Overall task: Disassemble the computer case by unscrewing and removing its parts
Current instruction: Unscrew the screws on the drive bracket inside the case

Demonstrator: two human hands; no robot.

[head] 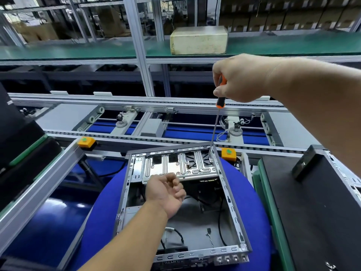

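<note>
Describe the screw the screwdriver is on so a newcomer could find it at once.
Start at the open computer case lying on the round blue pad. Across its far end sits a ribbed silver metal bracket. The screw is at that bracket's far right corner, the only one with the tip of the orange-handled screwdriver on it.

orange-black screwdriver, silver case, blue mat

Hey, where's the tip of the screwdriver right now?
In the head view, the screwdriver held by the right hand has its tip at the far right corner of the silver bracket inside the open computer case.
</note>
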